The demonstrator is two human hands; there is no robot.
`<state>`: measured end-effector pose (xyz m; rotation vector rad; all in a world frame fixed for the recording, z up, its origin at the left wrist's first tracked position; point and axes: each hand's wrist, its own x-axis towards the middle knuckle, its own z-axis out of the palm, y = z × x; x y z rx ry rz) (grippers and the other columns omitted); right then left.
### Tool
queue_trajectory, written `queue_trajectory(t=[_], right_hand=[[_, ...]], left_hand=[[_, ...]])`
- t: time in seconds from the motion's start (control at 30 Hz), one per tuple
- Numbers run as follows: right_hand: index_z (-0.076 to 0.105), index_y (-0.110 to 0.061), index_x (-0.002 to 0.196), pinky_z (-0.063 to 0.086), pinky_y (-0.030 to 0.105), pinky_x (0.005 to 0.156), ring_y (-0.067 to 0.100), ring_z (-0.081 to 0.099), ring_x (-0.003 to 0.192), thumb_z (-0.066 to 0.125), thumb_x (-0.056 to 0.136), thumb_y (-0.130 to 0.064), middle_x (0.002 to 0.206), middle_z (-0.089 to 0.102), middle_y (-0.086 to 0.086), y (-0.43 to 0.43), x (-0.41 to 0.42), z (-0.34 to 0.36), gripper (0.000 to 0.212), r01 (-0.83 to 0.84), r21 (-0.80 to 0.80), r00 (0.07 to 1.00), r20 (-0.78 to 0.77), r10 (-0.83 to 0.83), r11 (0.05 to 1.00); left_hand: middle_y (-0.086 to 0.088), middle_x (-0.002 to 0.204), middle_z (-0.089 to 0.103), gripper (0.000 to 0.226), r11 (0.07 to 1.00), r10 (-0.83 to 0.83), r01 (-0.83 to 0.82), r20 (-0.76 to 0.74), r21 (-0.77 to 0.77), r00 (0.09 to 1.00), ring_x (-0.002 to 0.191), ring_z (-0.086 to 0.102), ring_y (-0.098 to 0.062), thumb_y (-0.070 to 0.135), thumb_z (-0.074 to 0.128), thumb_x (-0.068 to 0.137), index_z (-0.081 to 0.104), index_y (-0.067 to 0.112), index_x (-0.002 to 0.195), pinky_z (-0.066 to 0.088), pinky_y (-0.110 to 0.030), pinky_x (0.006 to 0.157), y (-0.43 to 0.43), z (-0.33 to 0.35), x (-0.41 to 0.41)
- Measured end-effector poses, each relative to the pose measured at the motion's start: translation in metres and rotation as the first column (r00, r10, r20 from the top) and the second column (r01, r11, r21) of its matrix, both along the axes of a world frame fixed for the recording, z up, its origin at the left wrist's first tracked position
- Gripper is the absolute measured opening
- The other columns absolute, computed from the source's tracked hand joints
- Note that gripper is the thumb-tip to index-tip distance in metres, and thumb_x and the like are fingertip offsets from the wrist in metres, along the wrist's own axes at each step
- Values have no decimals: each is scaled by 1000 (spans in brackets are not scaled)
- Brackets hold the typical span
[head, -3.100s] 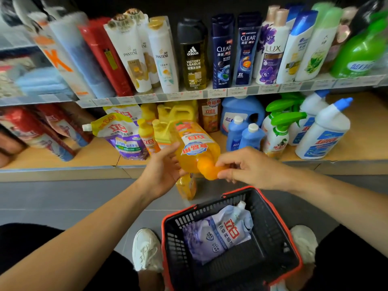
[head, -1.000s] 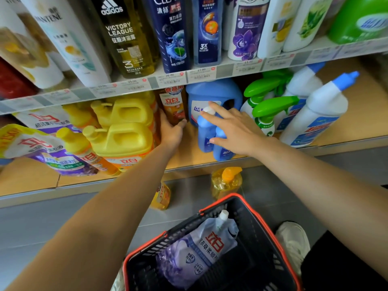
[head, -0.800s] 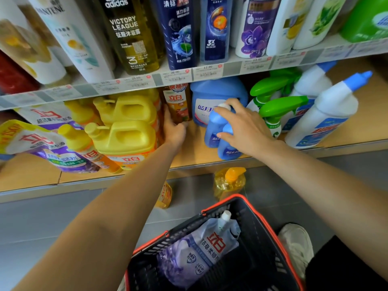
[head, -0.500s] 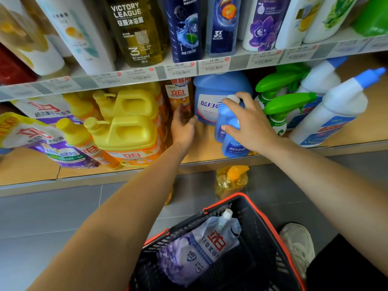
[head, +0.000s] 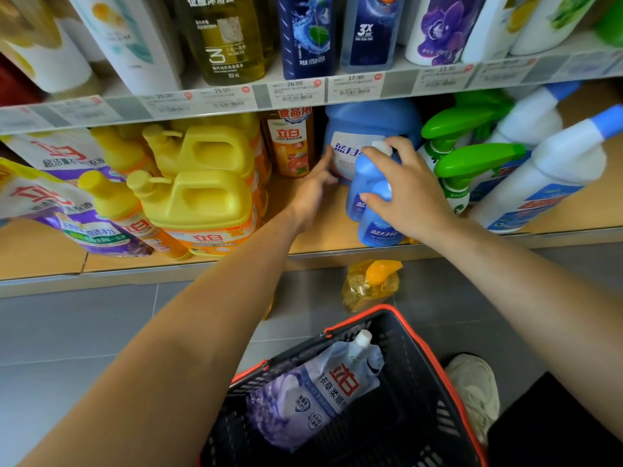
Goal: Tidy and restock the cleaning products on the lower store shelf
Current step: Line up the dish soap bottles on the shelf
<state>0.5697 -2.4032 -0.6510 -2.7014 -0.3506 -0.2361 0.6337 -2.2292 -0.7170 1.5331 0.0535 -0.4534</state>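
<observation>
Left hand (head: 313, 197), fingers straight, touches the big blue detergent jug (head: 371, 123) at the back of the lower shelf (head: 333, 232); right hand (head: 408, 197) clasps two small blue bottles (head: 376, 227) just before it. Best slide both together, upright, labels forward

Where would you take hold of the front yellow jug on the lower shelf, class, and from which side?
Grip the moulded handle on top of the front yellow jug, coming from above and in front. It stands upright near the edge of the lower shelf, and the recess under the handle should give fingers room to hook in.
</observation>
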Motion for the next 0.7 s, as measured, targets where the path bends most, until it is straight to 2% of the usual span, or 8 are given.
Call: queue_trajectory(t=[0.07, 0.13, 0.2, 0.27, 0.37, 0.47, 0.6, 0.7], right_hand=[[49, -19, 144, 45, 47, 99, 37, 49, 122, 75, 82, -26, 148, 37, 11, 0, 0, 1, 67, -2, 9, 1000, -5, 2, 1000], [49, -19, 144, 45, 47, 100, 37, 48, 124, 75, 83, -25, 149, 37, 11, 0, 0, 1, 67, -8, 17, 1000, -7, 8, 1000], [50, -19, 144, 45, 47, 101, 37, 48, 124, 74, 83, -24, 148, 37, 11, -1, -1, 1, 66, -9, 24, 1000, -7, 9, 1000], [50, -19, 143, 45, 47, 100, 36, 48, 124, 74, 83, -24, 148, 37, 10, -1, 0, 0, 65, -7, 25, 1000, -3, 7, 1000], [49, -20, 143, 46, 45, 100, 34, 48, 125, 74, 83, -24, 148, 37, 9, -1, 0, -2, 65, -5, 28, 1000, 7, 5, 1000], [49, -21, 144, 47, 44, 100, 33, 48, 125, 74, 83, -26, 147, 37, 8, -2, 1, -3, 65, -7, 32, 1000, 12, 6, 999], [49, -21, 144, 48, 44, 98, 33, 49, 124, 73, 83, -25, 146, 38, 8, -1, 2, -4, 66, -3, 40, 1000, 23, 2, 999], [49, -22, 144, 48, 44, 98, 33, 49, 124, 73, 83, -23, 146, 38, 8, 0, 2, -4, 65, -3, 50, 1000, 20, 2, 999]], left_hand=[[0, 157, 46, 64, 999, 32, -32, 0, -15, 999, 141, 43, -20, 8, 44, 94, 39, 26, 155, 35, -39, 118, 1, -1, 6], [-3, 146, 57, 53, 967, 250, -251, 56, 29, 967, 133, 52, -17, 6, 49, 96, 52, 16, 148, 39, -40, 117, 0, -7, 3], [-4, 140, 61, 47, 842, 512, -529, 155, 106, 845, 125, 55, -15, 7, 56, 95, 58, 13, 141, 41, -42, 116, 1, -19, -7], [-9, 149, 51, 58, 743, 622, -657, 229, 130, 749, 136, 47, -21, 6, 61, 92, 48, 12, 148, 34, -43, 120, 3, -29, -13], [-8, 164, 30, 80, 781, 587, -616, 221, 99, 779, 151, 28, -23, 6, 65, 91, 26, 16, 159, 23, -45, 125, 9, -28, -3], [-4, 164, 30, 88, 818, 553, -571, 184, 66, 813, 150, 31, -23, 2, 65, 88, 19, 23, 161, 27, -46, 124, 15, -19, 11], [-7, 157, 42, 87, 829, 545, -558, 162, 43, 823, 140, 44, -23, -11, 56, 85, 26, 22, 159, 42, -42, 115, 21, -22, 9], [-8, 131, 61, 66, 832, 542, -554, 177, 22, 822, 117, 58, -18, -15, 54, 84, 49, 8, 146, 51, -36, 101, 29, -30, 2]])
